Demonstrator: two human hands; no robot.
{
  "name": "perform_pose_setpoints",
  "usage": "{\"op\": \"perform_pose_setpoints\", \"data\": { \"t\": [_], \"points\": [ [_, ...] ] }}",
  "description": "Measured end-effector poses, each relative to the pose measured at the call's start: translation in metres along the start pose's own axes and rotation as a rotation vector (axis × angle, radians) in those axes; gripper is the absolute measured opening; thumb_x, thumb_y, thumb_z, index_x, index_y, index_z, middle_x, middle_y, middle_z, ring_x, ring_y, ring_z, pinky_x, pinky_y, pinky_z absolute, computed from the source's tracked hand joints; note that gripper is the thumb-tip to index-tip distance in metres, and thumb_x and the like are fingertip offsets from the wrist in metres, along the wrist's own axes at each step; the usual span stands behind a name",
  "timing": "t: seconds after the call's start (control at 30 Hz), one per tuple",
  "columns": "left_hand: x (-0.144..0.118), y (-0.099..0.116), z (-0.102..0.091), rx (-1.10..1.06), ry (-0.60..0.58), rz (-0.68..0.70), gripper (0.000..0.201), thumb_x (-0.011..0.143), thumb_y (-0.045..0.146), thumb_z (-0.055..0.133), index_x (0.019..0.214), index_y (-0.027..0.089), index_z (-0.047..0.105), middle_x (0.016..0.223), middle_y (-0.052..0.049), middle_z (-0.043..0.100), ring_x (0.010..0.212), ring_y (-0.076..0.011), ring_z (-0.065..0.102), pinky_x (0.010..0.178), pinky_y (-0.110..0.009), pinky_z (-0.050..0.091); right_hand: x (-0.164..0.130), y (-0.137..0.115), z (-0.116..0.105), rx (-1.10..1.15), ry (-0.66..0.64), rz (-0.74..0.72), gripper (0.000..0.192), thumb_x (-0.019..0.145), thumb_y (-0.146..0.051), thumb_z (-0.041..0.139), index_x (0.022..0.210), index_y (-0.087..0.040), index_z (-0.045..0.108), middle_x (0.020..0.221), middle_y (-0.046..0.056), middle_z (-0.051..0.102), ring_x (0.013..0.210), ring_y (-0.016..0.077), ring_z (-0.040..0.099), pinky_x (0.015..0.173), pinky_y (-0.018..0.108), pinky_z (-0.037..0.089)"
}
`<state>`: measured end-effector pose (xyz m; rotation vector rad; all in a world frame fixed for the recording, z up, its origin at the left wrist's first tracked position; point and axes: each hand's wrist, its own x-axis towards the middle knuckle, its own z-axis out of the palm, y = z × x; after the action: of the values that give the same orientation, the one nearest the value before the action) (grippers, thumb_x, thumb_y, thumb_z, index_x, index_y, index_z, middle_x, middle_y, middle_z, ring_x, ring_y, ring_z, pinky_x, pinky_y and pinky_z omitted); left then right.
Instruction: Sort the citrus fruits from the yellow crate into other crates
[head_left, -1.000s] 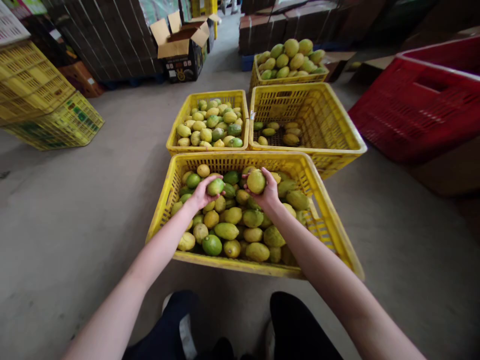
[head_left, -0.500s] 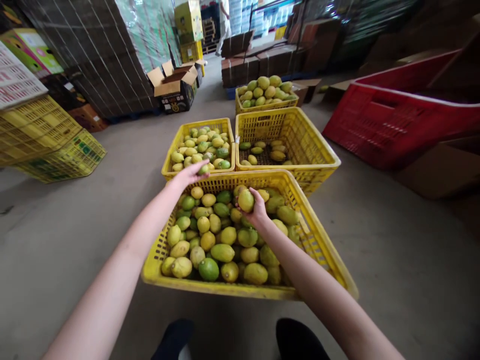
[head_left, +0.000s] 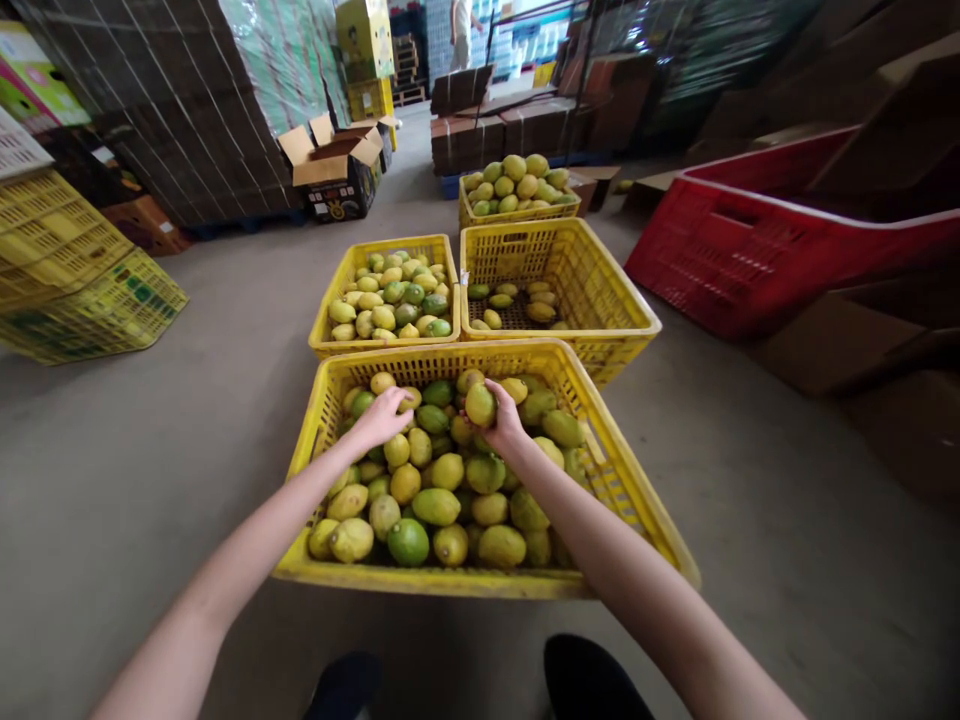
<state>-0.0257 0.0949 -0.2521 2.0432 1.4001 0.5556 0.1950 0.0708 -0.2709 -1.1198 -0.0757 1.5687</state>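
Note:
The near yellow crate (head_left: 675,545) holds many lemons, mostly yellow with several green ones. My right hand (head_left: 506,420) is closed around a yellow-green lemon (head_left: 480,405), raised just above the pile. Over the crate's left rear part, my left hand (head_left: 382,418) reaches in with thumb and fingers apart. Beside its fingertips lies a yellow lemon (head_left: 409,399); whether they touch it is unclear. A large green lemon (head_left: 408,542) rests near the front rim.
Behind stand a left yellow crate (head_left: 319,325) full of lemons and a right yellow crate (head_left: 634,290) with several at its bottom. A heaped crate (head_left: 517,210) is farther back. A red bin (head_left: 720,240) stands right, stacked crates (head_left: 82,290) left. A person (head_left: 460,35) is far off.
My left hand has come back from the rear left crate to the near crate, and the lemon it held is gone from it. My right hand still holds its lemon. The view has shifted slightly.

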Motion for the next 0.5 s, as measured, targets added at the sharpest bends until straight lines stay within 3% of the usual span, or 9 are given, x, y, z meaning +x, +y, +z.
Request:
{"op": "perform_pose_setpoints", "data": {
  "t": [0.13,0.27,0.33,0.43,0.5],
  "points": [
    [-0.039,-0.021,0.017,0.380,-0.098,0.155,0.018,0.091,0.022,0.053,0.102,0.018,0.067,0.115,-0.011,0.065,0.110,-0.0261,0.061,0.102,-0.042,0.050,-0.003,0.008,0.002,-0.116,0.024,-0.024,0.013,0.082,-0.035,0.064,0.079,-0.027,0.055,0.063,-0.001,0.062,0.054,0.0158,0.060,0.045,0.030,0.055],
    [-0.047,-0.027,0.027,0.485,-0.080,0.221,0.021,0.094,0.023,0.049,0.104,0.018,0.067,0.120,-0.012,0.063,0.114,-0.0264,0.058,0.101,-0.041,0.050,-0.011,-0.003,0.007,-0.353,0.052,-0.031,0.018,0.084,-0.033,0.059,0.071,-0.025,0.048,0.059,0.001,0.058,0.053,0.0191,0.059,0.047,0.038,0.054],
    [-0.047,-0.026,0.029,0.504,-0.077,0.227,0.021,0.094,0.022,0.050,0.106,0.018,0.067,0.121,-0.012,0.062,0.116,-0.0265,0.057,0.101,-0.041,0.051,-0.011,-0.030,0.017,-0.397,0.072,-0.085,0.019,0.087,-0.032,0.053,0.071,-0.025,0.046,0.059,0.002,0.056,0.054,0.0191,0.058,0.048,0.040,0.053],
    [-0.047,-0.025,0.029,0.510,-0.085,0.225,0.021,0.093,0.021,0.052,0.107,0.018,0.068,0.124,-0.013,0.061,0.119,-0.0281,0.055,0.100,-0.043,0.051,0.001,-0.100,0.045,-0.348,0.088,-0.212,0.027,0.095,-0.038,0.035,0.074,-0.024,0.043,0.066,0.001,0.056,0.061,0.0154,0.058,0.053,0.033,0.052],
    [-0.048,-0.024,0.029,0.508,-0.095,0.215,0.022,0.093,0.023,0.052,0.108,0.017,0.068,0.125,-0.014,0.061,0.120,-0.0289,0.055,0.100,-0.044,0.051,0.014,-0.147,0.065,-0.281,0.072,-0.409,0.032,0.097,-0.042,0.027,0.078,-0.023,0.044,0.073,0.002,0.056,0.067,0.0142,0.059,0.057,0.030,0.050]
  ]
}}
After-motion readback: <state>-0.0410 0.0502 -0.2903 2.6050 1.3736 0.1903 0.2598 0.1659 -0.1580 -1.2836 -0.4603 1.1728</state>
